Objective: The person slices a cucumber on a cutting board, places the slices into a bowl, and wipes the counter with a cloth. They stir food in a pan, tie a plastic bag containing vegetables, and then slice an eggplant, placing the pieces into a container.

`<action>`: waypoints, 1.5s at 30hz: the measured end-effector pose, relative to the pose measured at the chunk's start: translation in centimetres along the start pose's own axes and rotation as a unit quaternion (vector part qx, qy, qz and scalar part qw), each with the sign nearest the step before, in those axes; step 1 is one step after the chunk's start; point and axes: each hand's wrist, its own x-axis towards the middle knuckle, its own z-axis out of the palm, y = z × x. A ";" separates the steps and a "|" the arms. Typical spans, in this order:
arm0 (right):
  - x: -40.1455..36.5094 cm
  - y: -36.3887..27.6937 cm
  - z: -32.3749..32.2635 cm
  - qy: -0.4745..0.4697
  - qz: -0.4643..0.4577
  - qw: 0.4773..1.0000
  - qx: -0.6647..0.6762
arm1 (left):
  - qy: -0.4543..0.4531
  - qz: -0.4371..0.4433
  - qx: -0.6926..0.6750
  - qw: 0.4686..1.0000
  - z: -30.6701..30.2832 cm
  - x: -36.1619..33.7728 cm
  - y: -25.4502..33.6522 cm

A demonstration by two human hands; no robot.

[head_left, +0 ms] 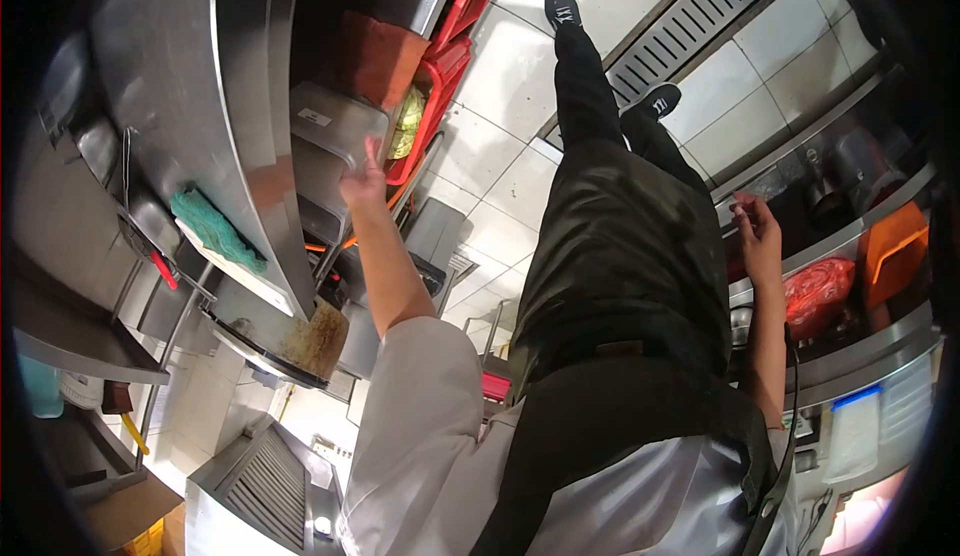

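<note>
My left hand point(364, 184) is open, its fingers pointing away from me and holding nothing. It overlaps the edge of a grey metal container point(325, 121) with a small white label, below the steel counter point(185, 66). Just past it, a leafy green vegetable point(407, 124) sits in a red basket point(434, 91). My right hand point(757, 228) hangs beside my dark apron point(625, 256), fingers loosely bent and apart with nothing visible in them. Nearest to it is the metal edge of the right-hand counter point(800, 253), where a red plastic bag point(818, 294) lies.
A green cloth point(215, 228) lies on the left counter's edge. An orange container point(893, 248) and a metal cup point(822, 194) stand on the right. A slotted drain cover point(685, 28) runs through the white tiled floor point(510, 66). A stained pot point(310, 341) stands lower left.
</note>
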 end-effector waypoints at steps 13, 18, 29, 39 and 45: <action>-0.7 11.2 5.9 0.023 0.041 0.994 -0.094 | -0.039 0.074 0.371 0.925 -7.5 1.7 -4.5; 0.8 9.9 7.4 0.040 0.149 0.987 -0.039 | 0.011 -0.319 0.738 0.595 -12.7 -4.8 -22.2; 4.1 10.6 7.8 0.113 0.148 0.982 0.023 | -0.159 0.596 0.647 0.449 18.4 3.6 -23.3; 8.3 7.2 8.2 0.132 0.096 0.985 -0.053 | -0.127 0.530 0.619 0.565 37.1 10.5 -17.0; 10.4 5.8 8.5 0.129 0.053 0.985 -0.105 | -0.164 0.497 0.605 0.600 38.7 11.9 -16.7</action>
